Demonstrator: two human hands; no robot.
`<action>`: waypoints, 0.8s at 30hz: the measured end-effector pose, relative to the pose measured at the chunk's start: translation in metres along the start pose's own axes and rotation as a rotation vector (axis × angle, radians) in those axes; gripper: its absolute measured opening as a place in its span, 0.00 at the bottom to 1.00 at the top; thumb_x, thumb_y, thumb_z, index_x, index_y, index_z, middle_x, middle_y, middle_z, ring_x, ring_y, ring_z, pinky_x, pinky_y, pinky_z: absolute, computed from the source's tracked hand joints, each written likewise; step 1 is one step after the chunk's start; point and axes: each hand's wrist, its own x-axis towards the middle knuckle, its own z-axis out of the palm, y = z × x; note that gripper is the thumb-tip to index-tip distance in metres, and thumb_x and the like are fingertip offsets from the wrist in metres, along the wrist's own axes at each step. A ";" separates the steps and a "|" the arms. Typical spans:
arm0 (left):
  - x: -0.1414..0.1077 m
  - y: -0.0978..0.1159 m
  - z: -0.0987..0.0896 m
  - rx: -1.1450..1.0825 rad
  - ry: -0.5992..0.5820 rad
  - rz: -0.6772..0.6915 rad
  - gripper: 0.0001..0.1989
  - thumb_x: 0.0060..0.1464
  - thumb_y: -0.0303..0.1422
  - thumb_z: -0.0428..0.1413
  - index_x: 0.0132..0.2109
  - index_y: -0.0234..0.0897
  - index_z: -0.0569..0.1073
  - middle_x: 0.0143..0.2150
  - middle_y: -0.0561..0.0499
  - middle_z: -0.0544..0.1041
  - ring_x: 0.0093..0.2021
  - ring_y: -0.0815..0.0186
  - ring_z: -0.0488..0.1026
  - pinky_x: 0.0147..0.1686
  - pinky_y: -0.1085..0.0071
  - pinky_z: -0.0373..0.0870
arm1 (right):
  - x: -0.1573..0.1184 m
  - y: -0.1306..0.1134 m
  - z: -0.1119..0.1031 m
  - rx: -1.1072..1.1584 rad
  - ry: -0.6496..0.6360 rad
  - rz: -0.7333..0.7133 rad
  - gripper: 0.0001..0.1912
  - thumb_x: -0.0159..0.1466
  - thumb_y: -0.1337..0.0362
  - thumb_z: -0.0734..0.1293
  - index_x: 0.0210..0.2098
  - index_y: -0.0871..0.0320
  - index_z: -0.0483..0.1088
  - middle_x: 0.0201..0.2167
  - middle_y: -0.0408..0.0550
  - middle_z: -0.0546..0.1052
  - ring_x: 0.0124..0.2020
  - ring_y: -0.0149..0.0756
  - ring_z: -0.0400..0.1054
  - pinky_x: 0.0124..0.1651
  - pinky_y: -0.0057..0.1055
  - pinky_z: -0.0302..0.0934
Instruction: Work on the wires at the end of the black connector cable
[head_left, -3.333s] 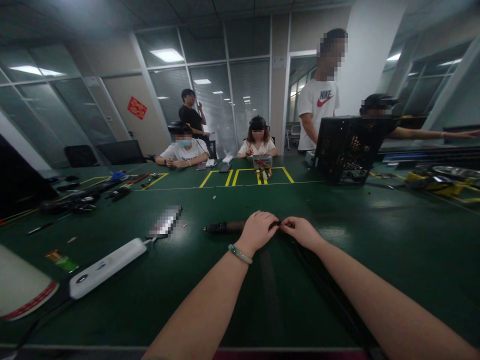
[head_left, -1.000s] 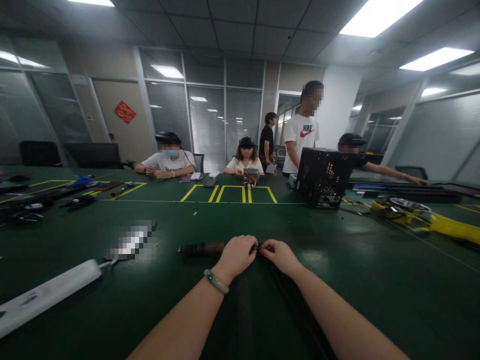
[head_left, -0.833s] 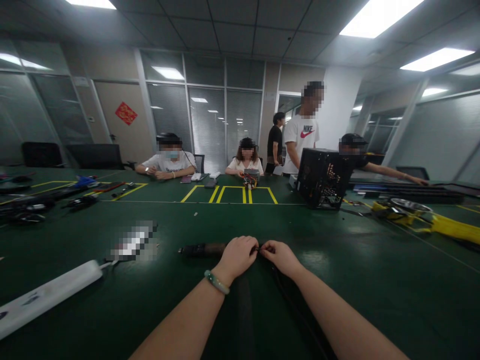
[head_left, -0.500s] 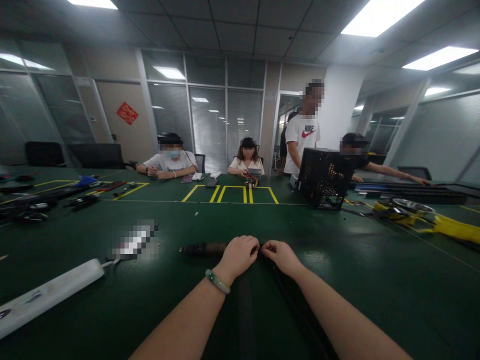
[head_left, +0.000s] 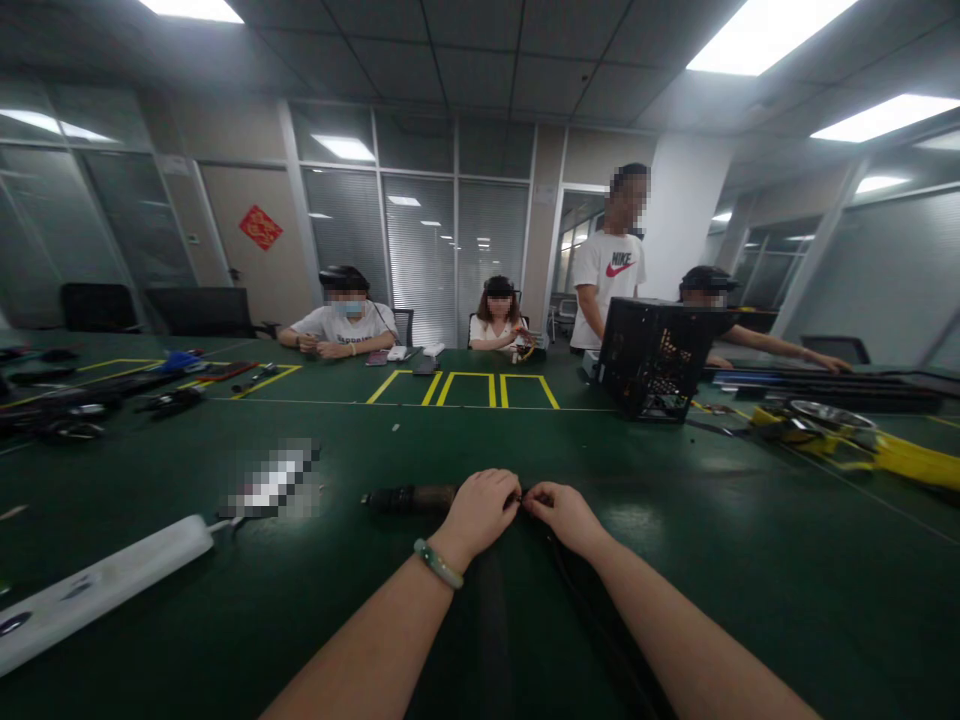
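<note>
A dark electric screwdriver [head_left: 412,498] lies across the green table in front of me, its tip pointing left. My left hand [head_left: 486,508] is closed round its rear part and hides that end. Close beside it, my right hand [head_left: 561,512] pinches at the tool's back end, where the black cable [head_left: 577,580] begins. The fingertips of both hands almost meet, and the small part between them is hard to make out. From there the cable runs toward the lower right, beside my right forearm.
A white power strip [head_left: 105,590] lies at left, its end near a blurred-out item [head_left: 274,482]. A black computer case [head_left: 651,358] stands back right, near yellow straps [head_left: 817,432]. Tools and cables [head_left: 60,405] lie far left. Several people are across the table [head_left: 337,425].
My hands hold nearly the same pose at the tool's back end. The view has shifted slightly. Across the table, a seated person's arm and a bundle of wires have moved right.
</note>
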 end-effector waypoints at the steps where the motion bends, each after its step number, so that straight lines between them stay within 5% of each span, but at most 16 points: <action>1: 0.000 0.000 0.000 -0.003 0.002 0.001 0.03 0.57 0.28 0.54 0.39 0.39 0.70 0.44 0.50 0.74 0.47 0.61 0.70 0.50 0.64 0.64 | 0.000 0.000 0.000 -0.001 0.003 0.000 0.09 0.62 0.59 0.65 0.35 0.54 0.76 0.31 0.42 0.79 0.31 0.34 0.71 0.37 0.27 0.60; 24: -0.001 -0.001 -0.001 -0.024 -0.046 -0.006 0.06 0.61 0.30 0.50 0.42 0.39 0.72 0.44 0.49 0.74 0.45 0.63 0.71 0.49 0.65 0.65 | -0.001 0.000 -0.001 0.016 0.005 0.018 0.09 0.62 0.58 0.65 0.36 0.54 0.76 0.32 0.43 0.79 0.33 0.35 0.72 0.35 0.27 0.60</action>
